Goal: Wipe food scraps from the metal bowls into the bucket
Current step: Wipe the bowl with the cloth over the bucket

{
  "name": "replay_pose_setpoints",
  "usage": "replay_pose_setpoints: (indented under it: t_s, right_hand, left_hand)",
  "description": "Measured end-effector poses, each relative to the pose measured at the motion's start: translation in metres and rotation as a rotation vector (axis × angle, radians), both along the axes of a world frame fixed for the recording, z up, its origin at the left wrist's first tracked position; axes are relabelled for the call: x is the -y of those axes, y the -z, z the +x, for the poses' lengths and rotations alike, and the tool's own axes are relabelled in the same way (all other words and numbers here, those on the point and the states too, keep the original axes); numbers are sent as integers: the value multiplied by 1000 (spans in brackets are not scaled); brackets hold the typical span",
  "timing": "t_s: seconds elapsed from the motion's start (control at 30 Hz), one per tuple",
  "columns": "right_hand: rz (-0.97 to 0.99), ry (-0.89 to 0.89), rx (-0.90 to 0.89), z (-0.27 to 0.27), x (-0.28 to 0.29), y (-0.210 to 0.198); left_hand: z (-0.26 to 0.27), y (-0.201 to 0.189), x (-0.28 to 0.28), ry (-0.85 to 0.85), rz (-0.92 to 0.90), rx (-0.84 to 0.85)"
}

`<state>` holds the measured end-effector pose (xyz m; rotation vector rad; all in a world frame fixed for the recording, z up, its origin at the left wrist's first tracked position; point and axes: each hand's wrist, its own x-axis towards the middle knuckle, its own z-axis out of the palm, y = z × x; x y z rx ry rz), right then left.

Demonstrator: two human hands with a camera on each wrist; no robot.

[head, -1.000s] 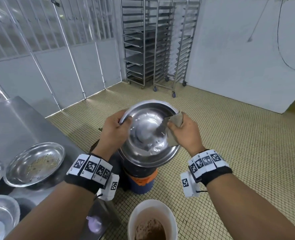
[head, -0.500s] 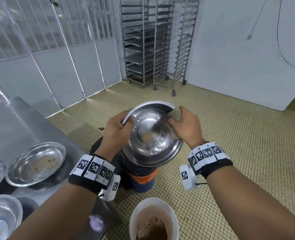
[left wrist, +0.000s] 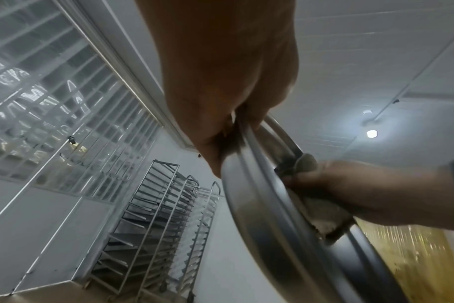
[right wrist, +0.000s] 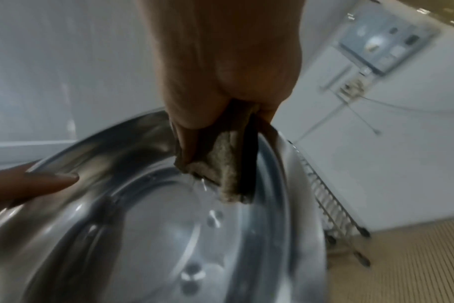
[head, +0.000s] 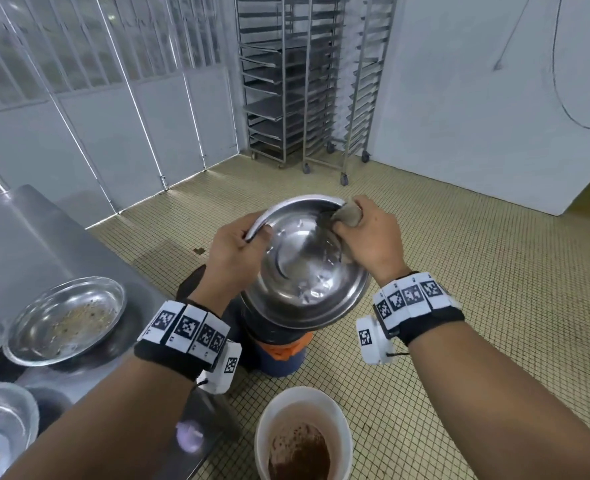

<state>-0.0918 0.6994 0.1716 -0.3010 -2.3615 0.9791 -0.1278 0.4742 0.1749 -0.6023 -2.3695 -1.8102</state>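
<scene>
While the left hand (head: 234, 247) curls its thumb and fingers over the near rim of the metal bowl (head: 304, 271), holding it tilted above a dark bucket (head: 279, 351), the right hand (head: 369, 237) clutches a bunched grey-brown cloth (head: 349, 214) against the bowl's upper inner wall. The bowl's inside looks wet, perhaps already clear of scraps. A white bucket (head: 269, 424) of brown slop stands nearer, and soiled bowls (head: 68, 318) wait on the steel table (head: 27, 244).
</scene>
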Motion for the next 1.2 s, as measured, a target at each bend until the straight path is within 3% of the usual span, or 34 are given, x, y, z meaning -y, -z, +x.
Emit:
replay_pose_setpoints:
  t_s: [0.07,0.2,0.33,0.47,0.57,0.67,0.8,0.9,1.0,1.1,1.2]
  right_hand:
    - [-29,0,-34,0,1,-2]
    - [-304,10,6,4,10,26]
    - [-317,3,22,0,2,31]
    - [-67,-70,63,-6,-12,16]
    - [10,-85,89,-13,-11,9]
    - [-52,-48,23,-13,-6,6]
    - [-346,1,-42,-4,16,27]
    - [-339,15,-11,-2,13,30]
    - [-256,-14,-31,-7,3,4]
    - [-258,-15,-85,-13,2,-5]
    - [-395,13,-48,-13,10,14]
  left_hand:
    - [-3,-3,-1,-38,84,8]
    - [-12,-6,0,-154,323,48]
    - [-13,2,4,-136,175,8]
    - [-22,1,15,-17,-7,-4]
    - [-22,-12,17,57,4,-15]
    - [-20,-14,13,-20,141,9]
    - [-20,-10,7,-151,329,73]
    - [-15,-11,9,-86,191,12]
    - [-8,-12,6,-47,40,11]
    - [-12,-11,2,-99,191,54]
    - [-18,-10,-1,-178,375,79]
